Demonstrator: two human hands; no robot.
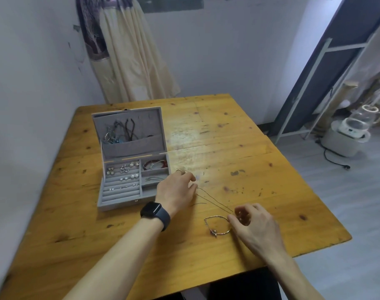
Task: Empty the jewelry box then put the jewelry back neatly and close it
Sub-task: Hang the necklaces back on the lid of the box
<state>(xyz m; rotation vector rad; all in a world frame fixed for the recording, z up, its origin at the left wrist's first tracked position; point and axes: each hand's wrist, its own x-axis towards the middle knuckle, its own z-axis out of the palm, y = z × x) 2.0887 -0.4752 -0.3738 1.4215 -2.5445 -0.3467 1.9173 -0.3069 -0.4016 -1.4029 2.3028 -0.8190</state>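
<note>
The open grey jewelry box [128, 167] stands just left of the left hand [176, 191], whose fingers pinch one end of a thin chain [215, 201] stretched across the counter [249, 148] to the pinching right hand [256, 228], with a bracelet [217, 225] touching the right hand's fingertips.

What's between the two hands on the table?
Head view: a thin necklace chain stretches from the left hand to the right hand, over bare table.
</note>
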